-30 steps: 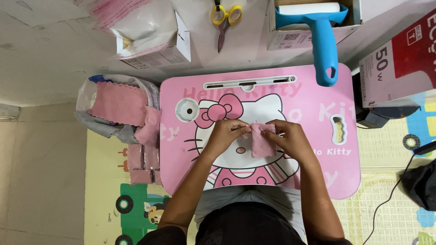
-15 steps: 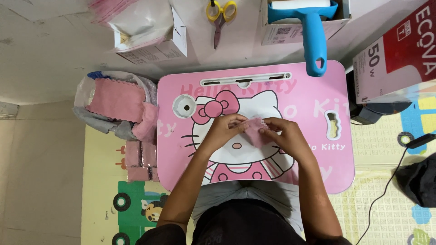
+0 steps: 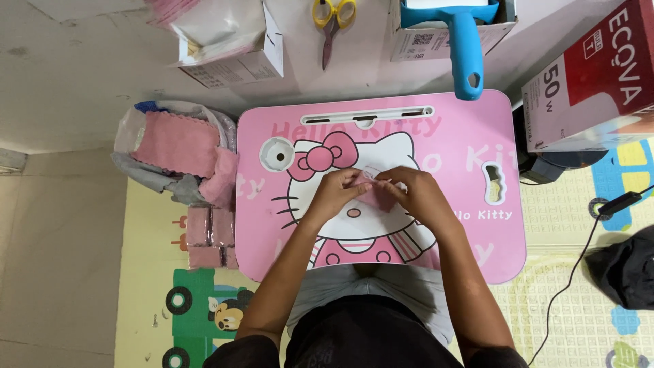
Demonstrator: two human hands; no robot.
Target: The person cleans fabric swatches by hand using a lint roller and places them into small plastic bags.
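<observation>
- Pink and low, the small lap table [image 3: 477, 136] with a cartoon cat on its top stands on a play mat [image 3: 599, 307], close to a pale wall.
- Both hands meet at the middle of the table; the left hand [image 3: 337, 191] and the right hand [image 3: 415, 194] each pinch a small pink cloth [image 3: 377, 197] between them.
- Compared with one second ago, the cloth looks smaller and more gathered: then more of it showed between the hands, now only a little strip shows between the fingers.
- I judge from this that the folding of the cloth is far along, and it lies just over the cat's face.
- Left of the table, a plastic bag [image 3: 129, 136] holds more pink cloths [image 3: 177, 143], and small folded pink packs [image 3: 208, 238] lie below it on the mat.
- Behind the table lie yellow scissors [image 3: 332, 20], a blue roller [image 3: 466, 48] on a box, and an open carton [image 3: 228, 41]; a red and white box [image 3: 593, 82] stands at the right.
</observation>
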